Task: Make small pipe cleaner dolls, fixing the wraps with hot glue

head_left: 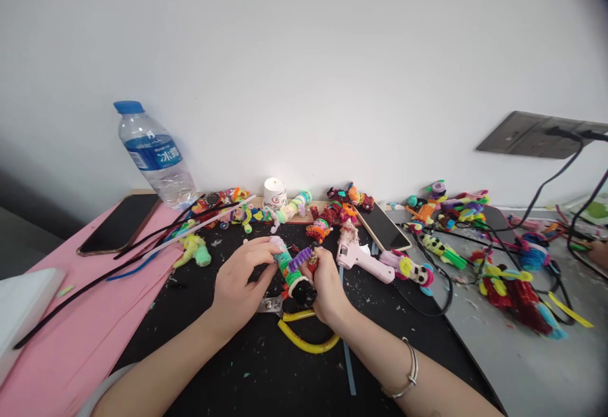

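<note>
A small colourful pipe-cleaner figure (298,281), banded in teal, green, white and black with a purple coil (299,260), is held between my two hands, tilted over the black mat (228,366). My left hand (246,277) pinches its pale upper end. The fingers of my right hand (327,284) close at its right side, by the purple coil and a small red part; the fingertips are partly hidden. Beneath the figure lie yellow-handled pliers (308,345), their metal head (270,305) near my left wrist. Just right of my right hand rests a pink glue gun (363,260).
More pipe-cleaner figures (327,217) line the wall, with others (520,293) among cables on the right. A water bottle (154,151), two phones (118,224) (384,227) and a paper cup (275,194) stand or lie around. A glue stick (349,357) lies on the mat.
</note>
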Tool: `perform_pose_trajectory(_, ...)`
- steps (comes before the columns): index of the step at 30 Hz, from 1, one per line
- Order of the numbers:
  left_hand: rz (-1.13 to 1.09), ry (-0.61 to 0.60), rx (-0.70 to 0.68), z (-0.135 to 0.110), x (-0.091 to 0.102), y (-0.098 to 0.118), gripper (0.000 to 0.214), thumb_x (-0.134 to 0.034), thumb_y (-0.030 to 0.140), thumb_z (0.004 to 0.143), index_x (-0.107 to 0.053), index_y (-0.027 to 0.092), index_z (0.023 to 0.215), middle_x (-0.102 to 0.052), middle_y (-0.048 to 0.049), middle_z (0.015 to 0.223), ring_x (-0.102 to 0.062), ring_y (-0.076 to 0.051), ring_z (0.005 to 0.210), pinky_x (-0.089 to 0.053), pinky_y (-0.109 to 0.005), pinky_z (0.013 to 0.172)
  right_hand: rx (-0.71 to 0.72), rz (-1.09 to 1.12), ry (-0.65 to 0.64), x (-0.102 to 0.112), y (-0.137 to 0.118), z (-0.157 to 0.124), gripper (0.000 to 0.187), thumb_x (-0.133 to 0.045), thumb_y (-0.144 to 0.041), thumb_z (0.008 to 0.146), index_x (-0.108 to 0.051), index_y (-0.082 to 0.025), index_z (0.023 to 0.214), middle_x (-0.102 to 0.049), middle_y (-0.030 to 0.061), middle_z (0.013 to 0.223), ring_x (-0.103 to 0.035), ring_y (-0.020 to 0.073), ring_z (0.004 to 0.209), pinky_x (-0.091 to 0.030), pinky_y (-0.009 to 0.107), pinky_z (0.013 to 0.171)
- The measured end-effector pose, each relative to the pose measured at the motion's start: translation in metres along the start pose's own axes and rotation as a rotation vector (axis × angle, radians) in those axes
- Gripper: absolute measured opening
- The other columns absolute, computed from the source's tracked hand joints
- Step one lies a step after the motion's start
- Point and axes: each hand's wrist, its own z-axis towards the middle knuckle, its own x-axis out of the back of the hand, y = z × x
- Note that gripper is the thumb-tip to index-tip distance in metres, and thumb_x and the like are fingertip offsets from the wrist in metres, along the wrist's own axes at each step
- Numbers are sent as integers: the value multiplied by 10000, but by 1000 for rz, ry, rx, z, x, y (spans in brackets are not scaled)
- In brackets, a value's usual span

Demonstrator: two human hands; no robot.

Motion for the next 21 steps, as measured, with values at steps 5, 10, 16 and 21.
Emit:
perform_pose_trajectory(5,-30,3,47,-1,0,1,206,-584,45,759,-524,218,854,-680,-40,933,-611,-205,1019,-483,-399,910,-35,83,-8,0,-6,0,483,-259,-438,849,-295,-218,420,-221,-62,365,-158,79,353,-153,223,358)
perform_pose_trajectory(10,-372,-62,399,0,-4,6,201,-632,123,747,-495,202,871,-666,-61,954,-649,-202,914,-517,-371,833,-199,200,-102,1,-10,1,528,-256,-563,824,-306,-217,427,-183,-87,351,-88,57,321,-54,203,333)
perform_pose_trajectory(16,-888,-138,805,10,-8,8,251,-666,215,756,-468,205,911,-610,26,824,-620,-99,623,-532,-256,615,-185,239,-142,1,-10,0,554,-237,-566,842,-317,-203,431,-195,-90,349,-92,52,322,-54,192,330)
perform_pose_trajectory(21,-1019,-132,911,13,-7,9,197,-645,225,782,-494,196,904,-580,28,775,-594,-92,641,-531,-238,608,-199,212,-106,-1,-10,0,518,-243,-492,854,-300,-204,427,-191,-89,343,-74,54,322,-44,197,334)
